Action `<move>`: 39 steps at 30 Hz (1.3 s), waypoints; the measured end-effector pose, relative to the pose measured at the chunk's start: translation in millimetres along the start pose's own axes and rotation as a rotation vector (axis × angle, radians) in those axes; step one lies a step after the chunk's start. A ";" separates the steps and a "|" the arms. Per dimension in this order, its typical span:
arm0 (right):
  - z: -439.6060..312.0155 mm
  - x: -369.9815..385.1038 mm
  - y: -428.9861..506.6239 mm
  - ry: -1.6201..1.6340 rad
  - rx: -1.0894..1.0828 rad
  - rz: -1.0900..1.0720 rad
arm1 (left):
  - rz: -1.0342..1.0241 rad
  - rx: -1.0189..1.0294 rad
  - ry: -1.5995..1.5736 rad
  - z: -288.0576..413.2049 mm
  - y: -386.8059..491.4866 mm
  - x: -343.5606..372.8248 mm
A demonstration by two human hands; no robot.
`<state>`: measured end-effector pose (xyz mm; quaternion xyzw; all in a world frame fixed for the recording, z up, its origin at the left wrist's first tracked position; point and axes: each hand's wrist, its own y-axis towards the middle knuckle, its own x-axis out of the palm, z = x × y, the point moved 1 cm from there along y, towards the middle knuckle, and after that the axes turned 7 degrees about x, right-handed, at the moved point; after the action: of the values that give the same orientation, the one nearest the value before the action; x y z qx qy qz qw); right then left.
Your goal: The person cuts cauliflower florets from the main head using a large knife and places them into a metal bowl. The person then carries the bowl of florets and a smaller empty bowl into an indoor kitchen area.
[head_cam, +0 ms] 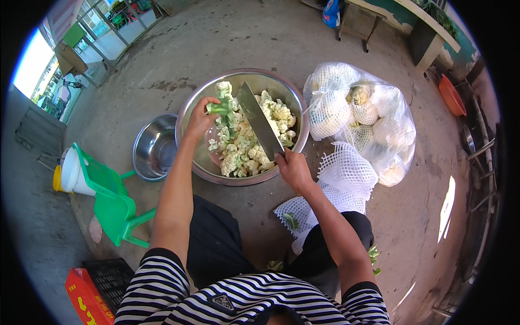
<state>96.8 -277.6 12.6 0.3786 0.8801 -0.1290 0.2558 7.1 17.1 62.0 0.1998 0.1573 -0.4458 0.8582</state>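
A wide metal basin (185, 152) stands on the floor before me, with cut cauliflower florets (243, 156) inside. Over its left side, my left hand (200, 118) grips a piece of cauliflower (225, 106) by its green stem, florets pointing up and right. My right hand (293, 168) is closed around the handle of a cleaver (260, 120) at the basin's near right rim. The broad blade slants up and left over the florets, its tip close to the held piece. Whether blade and piece touch, I cannot tell.
A smaller metal bowl (156, 148) and a green plastic chair (109, 199) stand left. On the right lie a clear plastic bag (396, 134) of net-wrapped cauliflower heads and white foam netting (345, 174). A black crate (109, 280) is at lower left, a red basin (451, 95) at far right.
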 end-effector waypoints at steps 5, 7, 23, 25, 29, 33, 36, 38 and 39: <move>-21.7 -3.9 -7.8 0.356 0.132 -0.029 | 0.348 -0.267 -0.855 -40.1 3.9 -4.7; -29.7 -5.8 -10.9 0.381 0.140 -0.028 | 0.450 -0.430 -0.970 -46.3 1.7 -6.7; -35.2 4.8 -19.5 -0.111 -0.274 0.147 | 0.690 -0.610 -1.075 -77.5 15.3 16.6; -36.5 3.0 -18.1 -0.161 -0.301 0.188 | 0.677 -0.681 -1.012 -54.4 12.7 33.3; -40.2 1.8 -5.6 -0.248 -0.278 0.143 | 0.446 -0.718 -1.025 -77.5 16.2 20.8; -28.6 -5.0 -1.6 -0.262 -0.243 0.143 | 0.330 -0.772 -0.858 -57.3 14.0 32.1; -37.4 -8.1 -5.8 -0.152 -0.333 0.220 | 0.324 -0.716 -0.576 -51.1 11.3 29.3; -46.0 -6.2 -7.3 -0.083 -0.413 0.275 | 0.382 -0.647 -0.394 -48.4 11.0 26.9; -49.3 -5.4 -6.9 -0.070 -0.448 0.293 | 0.405 -0.613 -0.303 -48.7 10.6 27.8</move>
<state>77.6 -264.8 57.0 0.4311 0.8131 0.0945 0.3796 26.8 26.7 9.3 -0.1069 0.1120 -0.2242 0.9622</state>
